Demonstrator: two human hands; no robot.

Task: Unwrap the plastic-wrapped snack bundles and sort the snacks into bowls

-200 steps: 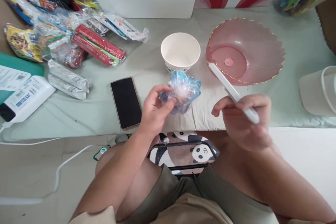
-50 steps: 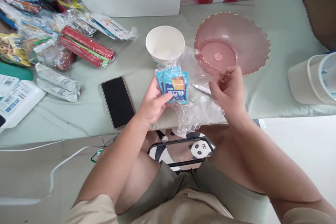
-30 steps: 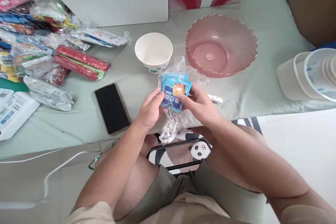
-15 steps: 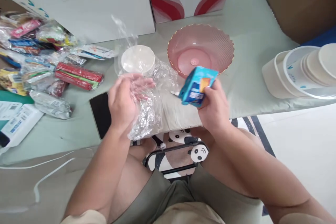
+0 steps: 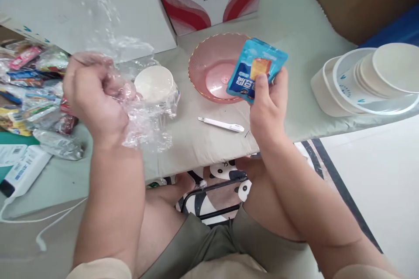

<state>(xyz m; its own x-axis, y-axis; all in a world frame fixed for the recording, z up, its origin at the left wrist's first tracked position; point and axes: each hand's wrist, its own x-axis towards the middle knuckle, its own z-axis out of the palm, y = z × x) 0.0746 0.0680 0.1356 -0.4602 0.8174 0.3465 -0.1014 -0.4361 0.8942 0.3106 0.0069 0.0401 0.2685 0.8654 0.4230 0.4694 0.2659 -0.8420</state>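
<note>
My left hand (image 5: 98, 89) is closed on a crumpled clear plastic bag (image 5: 149, 128), and part of the film rises above the fingers. A white paper cup (image 5: 156, 82) lies beside that hand, with film around its lower side. In my right hand (image 5: 270, 109) is a blue snack packet (image 5: 258, 69), pinched with the thumb on its front, over the right side of a pink ribbed bowl (image 5: 203, 61). On the cloth between my hands lies a slim white utility knife (image 5: 221, 124).
Assorted wrapped snacks (image 5: 39, 91) are heaped at the left, near a white bottle (image 5: 28, 170). Stacked white tubs and cups (image 5: 366, 80) stand at the right. Behind the bowl is a red-and-white carton (image 5: 212, 4), next to a large white box (image 5: 131, 4).
My left hand has closed on the plastic bag and pulled it left and up, uncovering the knife. The right hand has raised the packet. The view has shifted slightly.
</note>
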